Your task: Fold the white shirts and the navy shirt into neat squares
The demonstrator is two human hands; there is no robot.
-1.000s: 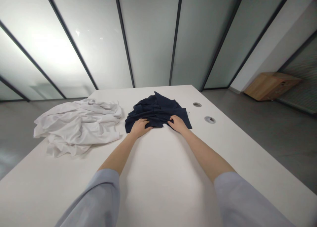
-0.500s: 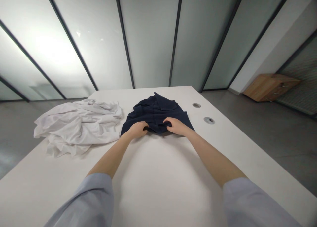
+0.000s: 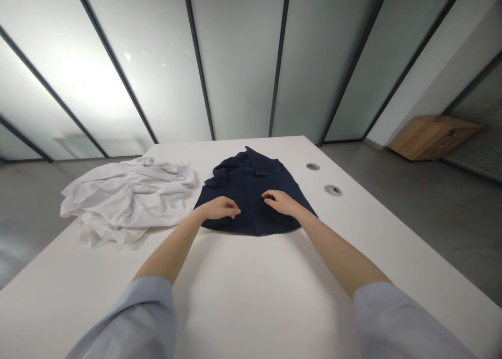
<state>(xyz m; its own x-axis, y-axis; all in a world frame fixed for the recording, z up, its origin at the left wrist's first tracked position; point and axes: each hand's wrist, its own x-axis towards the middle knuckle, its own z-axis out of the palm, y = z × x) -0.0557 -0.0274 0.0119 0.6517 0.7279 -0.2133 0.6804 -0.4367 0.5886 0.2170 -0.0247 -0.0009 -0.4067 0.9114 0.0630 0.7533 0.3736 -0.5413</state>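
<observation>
A dark navy garment (image 3: 251, 212) lies spread on the table, its near half flat with a seam down the middle and a curved hem towards me. Its far part is bunched, with a pointed flap turned over. Over the left side of the cloth, my left hand (image 3: 219, 208) has curved fingers, thumb a little apart, and grips no cloth. My right hand (image 3: 280, 201) hovers over or rests lightly on the right side, fingers bent and slightly parted, holding nothing. Whether the fingertips touch the fabric is hard to see.
To the left, a crumpled white cloth (image 3: 133, 197) lies on the white table (image 3: 259, 296). Two round cable grommets, one far (image 3: 312, 166) and one nearer (image 3: 333, 190), sit at the right. Beyond are frosted glass panels (image 3: 239, 61) and a wooden cabinet (image 3: 427, 137) on the floor.
The navy garment's near edge, gathered in both hands before, now lies flat and reaches closer to me. Both hands have let go of the cloth and stay above it.
</observation>
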